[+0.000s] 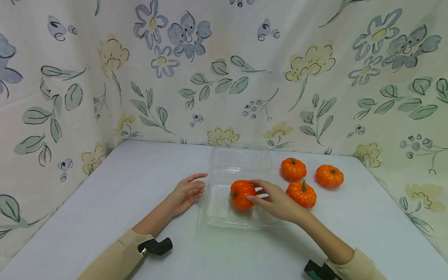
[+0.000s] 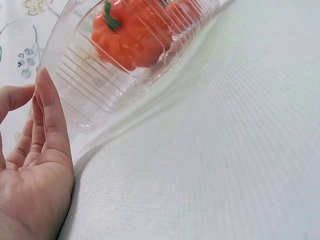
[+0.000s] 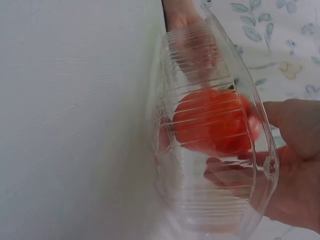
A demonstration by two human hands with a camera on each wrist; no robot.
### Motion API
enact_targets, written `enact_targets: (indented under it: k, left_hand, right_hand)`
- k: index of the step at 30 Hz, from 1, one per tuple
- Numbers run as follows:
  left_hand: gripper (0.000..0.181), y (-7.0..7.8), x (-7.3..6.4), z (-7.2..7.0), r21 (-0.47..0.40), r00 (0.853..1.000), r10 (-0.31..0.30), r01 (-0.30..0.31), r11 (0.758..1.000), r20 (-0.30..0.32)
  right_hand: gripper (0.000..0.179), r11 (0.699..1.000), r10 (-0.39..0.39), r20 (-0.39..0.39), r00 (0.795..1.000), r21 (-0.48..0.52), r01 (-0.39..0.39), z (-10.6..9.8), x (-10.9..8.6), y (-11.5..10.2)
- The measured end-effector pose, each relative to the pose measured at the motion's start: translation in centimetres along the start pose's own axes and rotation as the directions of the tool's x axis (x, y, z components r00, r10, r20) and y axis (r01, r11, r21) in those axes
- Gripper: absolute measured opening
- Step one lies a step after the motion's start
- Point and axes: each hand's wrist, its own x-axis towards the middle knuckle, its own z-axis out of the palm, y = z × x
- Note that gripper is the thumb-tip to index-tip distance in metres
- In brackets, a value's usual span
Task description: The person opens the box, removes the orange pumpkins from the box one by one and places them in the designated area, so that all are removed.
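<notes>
A clear plastic clamshell container [image 1: 217,223] stands on the table with its lid raised at the back. Inside it is a glossy orange toy pumpkin [image 1: 241,194], tipped so that its green stem faces left. My right hand [image 1: 278,200] holds this pumpkin from the right, thumb in front and fingers behind. Through the container's wall the right wrist view shows the same pumpkin [image 3: 215,122] blurred. My left hand [image 1: 185,194] is at the container's left edge, fingers mostly straight. In the left wrist view its fingertips [image 2: 47,87] are against the rim.
Right of the container sit three more orange pumpkins: one at the back [image 1: 293,169], one farther right [image 1: 329,176] and a speckled one [image 1: 301,194] near my right forearm. A floral curtain [image 1: 224,112] hangs behind the white table [image 1: 147,167].
</notes>
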Motion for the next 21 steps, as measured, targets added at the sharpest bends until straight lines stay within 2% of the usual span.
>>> enact_targets:
  k: [8,21]
  left_hand:
    - [0.032,0.04,-0.07,0.13,-0.007,1.000,0.001,-0.001,1.000,0.001]
    - [0.034,0.12,-0.11,0.19,0.004,1.000,0.001,-0.001,1.000,-0.005]
  right_hand:
    - [0.061,1.000,0.023,-0.016,1.000,-0.015,-0.023,-0.17,-0.49,-0.23]
    - [0.067,0.999,-0.011,-0.047,0.999,-0.032,0.010,0.16,-0.36,-0.42]
